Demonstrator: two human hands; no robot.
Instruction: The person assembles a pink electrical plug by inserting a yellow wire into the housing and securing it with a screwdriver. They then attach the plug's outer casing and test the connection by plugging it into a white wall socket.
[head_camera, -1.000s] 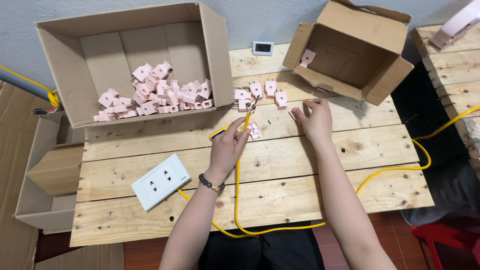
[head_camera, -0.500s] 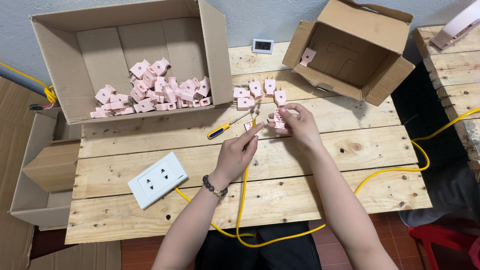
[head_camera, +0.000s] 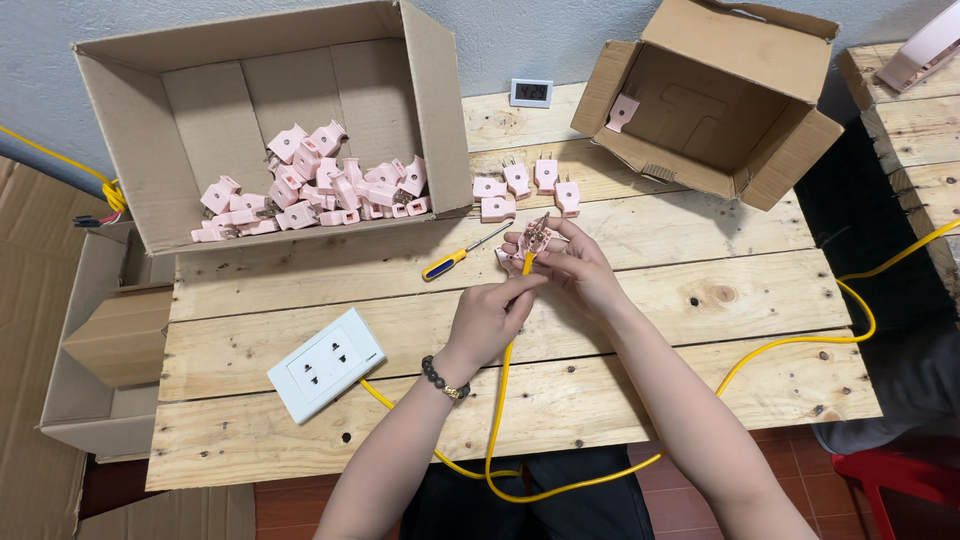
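At the far left of the counter (head_camera: 620, 400) we note the large open cardboard box (head_camera: 250, 120), lying on its side and holding a heap of pink plug bodies (head_camera: 310, 190). Near its open mouth, a white double socket plate (head_camera: 326, 377) rests on the planks, with a yellow lead running off from under it. Just right of the box lies a screwdriver with a blue and yellow handle (head_camera: 455, 258), untouched.

At the centre we have the work in hand. Our left hand (head_camera: 490, 320) is clenched in a pinch grip on the end of the yellow cable (head_camera: 497, 415), which rises from a loop at the near edge. Our right hand (head_camera: 575, 265) is closed around an opened pink plug (head_camera: 528, 245), metal parts uppermost, held just above the counter. The cable end meets the plug, so we judge the step to be feeding the conductors into the plug terminals. We cannot tell whether the wires are already seated.

The next move appears to call for holding the cable steady in the plug while the left hand frees itself to take up the screwdriver.

Just beyond the hands stand four finished-looking plugs (head_camera: 530, 185) in a loose row. Farther right sits a smaller open box (head_camera: 720, 90), with one pink piece on its flap.
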